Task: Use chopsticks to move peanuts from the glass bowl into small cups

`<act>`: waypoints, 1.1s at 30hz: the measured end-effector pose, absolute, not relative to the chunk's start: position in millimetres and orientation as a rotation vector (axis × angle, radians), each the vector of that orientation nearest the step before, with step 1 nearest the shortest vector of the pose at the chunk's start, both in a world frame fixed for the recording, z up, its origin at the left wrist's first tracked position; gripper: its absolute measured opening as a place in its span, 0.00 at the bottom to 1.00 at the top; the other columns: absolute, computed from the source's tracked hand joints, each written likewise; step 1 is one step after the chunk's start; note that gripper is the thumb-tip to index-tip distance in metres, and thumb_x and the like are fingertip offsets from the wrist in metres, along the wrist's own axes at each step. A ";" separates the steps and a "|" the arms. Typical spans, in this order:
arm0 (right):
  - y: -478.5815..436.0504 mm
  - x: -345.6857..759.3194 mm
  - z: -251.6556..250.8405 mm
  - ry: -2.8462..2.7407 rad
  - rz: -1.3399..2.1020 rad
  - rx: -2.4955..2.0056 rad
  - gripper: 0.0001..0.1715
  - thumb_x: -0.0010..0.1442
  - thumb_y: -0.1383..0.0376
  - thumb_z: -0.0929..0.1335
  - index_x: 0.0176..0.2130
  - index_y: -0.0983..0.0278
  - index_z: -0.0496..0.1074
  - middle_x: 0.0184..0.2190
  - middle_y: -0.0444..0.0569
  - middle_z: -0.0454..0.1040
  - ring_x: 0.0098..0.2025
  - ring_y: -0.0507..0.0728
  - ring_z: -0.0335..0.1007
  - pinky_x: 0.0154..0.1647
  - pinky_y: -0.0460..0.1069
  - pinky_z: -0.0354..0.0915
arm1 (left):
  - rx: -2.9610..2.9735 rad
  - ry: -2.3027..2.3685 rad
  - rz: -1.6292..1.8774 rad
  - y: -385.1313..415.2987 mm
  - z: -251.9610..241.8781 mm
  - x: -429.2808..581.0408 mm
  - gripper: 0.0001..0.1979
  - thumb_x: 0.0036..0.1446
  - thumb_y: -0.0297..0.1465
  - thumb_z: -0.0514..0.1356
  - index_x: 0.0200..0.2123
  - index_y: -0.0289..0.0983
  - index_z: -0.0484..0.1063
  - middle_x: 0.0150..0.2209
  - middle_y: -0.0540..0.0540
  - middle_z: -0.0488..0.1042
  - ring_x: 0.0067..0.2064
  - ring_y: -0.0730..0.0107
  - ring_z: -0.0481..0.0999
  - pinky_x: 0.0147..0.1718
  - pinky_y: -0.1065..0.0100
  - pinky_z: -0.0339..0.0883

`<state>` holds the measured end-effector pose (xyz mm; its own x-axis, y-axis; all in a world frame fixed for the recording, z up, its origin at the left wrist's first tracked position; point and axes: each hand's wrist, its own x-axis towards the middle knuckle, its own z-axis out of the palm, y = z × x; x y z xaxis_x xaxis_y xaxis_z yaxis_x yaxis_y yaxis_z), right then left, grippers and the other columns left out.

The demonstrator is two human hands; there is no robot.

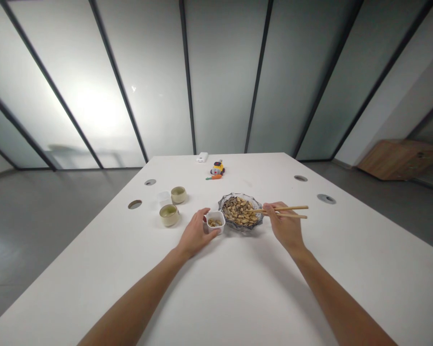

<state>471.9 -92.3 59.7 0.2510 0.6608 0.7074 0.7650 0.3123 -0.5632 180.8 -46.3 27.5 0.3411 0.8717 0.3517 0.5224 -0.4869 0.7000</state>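
My left hand (198,231) is closed around the side of a small white square cup (219,229), with a few brownish pieces (214,222) in the bottom. Just right of it stands a scalloped glass bowl (234,226) heaped with what look like seeds or nuts (240,209) in their shells. A pair of wooden chopsticks (290,208) is pinched in my right hand (283,226) at the bowl's right side. Their tips reach into the heap; whether a piece is between them is too small to tell.
Two greenish round cups (169,216) and a clear plastic container (163,198) stand to the left on the white table (216,288). Farther back are a yellow toy car (218,167), an orange toy carrot (214,177) and a white box-like object (202,157). Several round holes (326,199) pierce the tabletop.
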 end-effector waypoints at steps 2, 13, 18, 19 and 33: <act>-92.4 471.9 58.8 -1.489 -0.099 -1.382 0.30 0.72 0.43 0.62 0.34 0.61 0.78 0.32 0.51 0.81 0.35 0.59 0.79 0.38 0.52 0.72 | 2.140 1.221 0.992 -46.5 27.9 181.0 0.34 0.57 0.42 0.69 0.63 0.38 0.64 0.57 0.39 0.74 0.51 0.57 0.77 0.54 0.55 0.72; -90.7 472.8 57.2 -1.604 -0.129 -1.319 0.31 0.73 0.44 0.61 0.34 0.61 0.79 0.32 0.52 0.81 0.35 0.59 0.79 0.38 0.53 0.73 | 2.130 1.223 0.976 -45.7 26.9 182.3 0.34 0.57 0.41 0.69 0.62 0.38 0.64 0.58 0.39 0.74 0.51 0.57 0.77 0.53 0.56 0.73; -91.5 473.8 58.3 -1.552 -0.114 -1.339 0.30 0.72 0.44 0.61 0.35 0.60 0.78 0.33 0.51 0.81 0.35 0.60 0.79 0.38 0.53 0.72 | 2.126 1.227 0.968 -45.5 26.6 181.8 0.34 0.57 0.41 0.69 0.63 0.38 0.64 0.58 0.39 0.73 0.51 0.57 0.77 0.53 0.55 0.73; -91.8 474.3 59.0 -1.534 -0.119 -1.352 0.30 0.72 0.43 0.61 0.34 0.60 0.78 0.33 0.51 0.81 0.35 0.60 0.79 0.39 0.53 0.72 | 2.125 1.227 0.965 -45.4 26.5 181.6 0.34 0.57 0.41 0.69 0.63 0.38 0.63 0.58 0.39 0.73 0.51 0.57 0.77 0.54 0.55 0.72; -96.9 469.1 68.2 -1.556 -0.005 -1.344 0.32 0.70 0.40 0.62 0.31 0.59 0.78 0.31 0.52 0.80 0.33 0.59 0.77 0.36 0.53 0.72 | 2.138 1.219 0.978 -46.4 28.2 181.6 0.34 0.57 0.41 0.69 0.63 0.38 0.64 0.57 0.39 0.74 0.51 0.57 0.77 0.54 0.55 0.72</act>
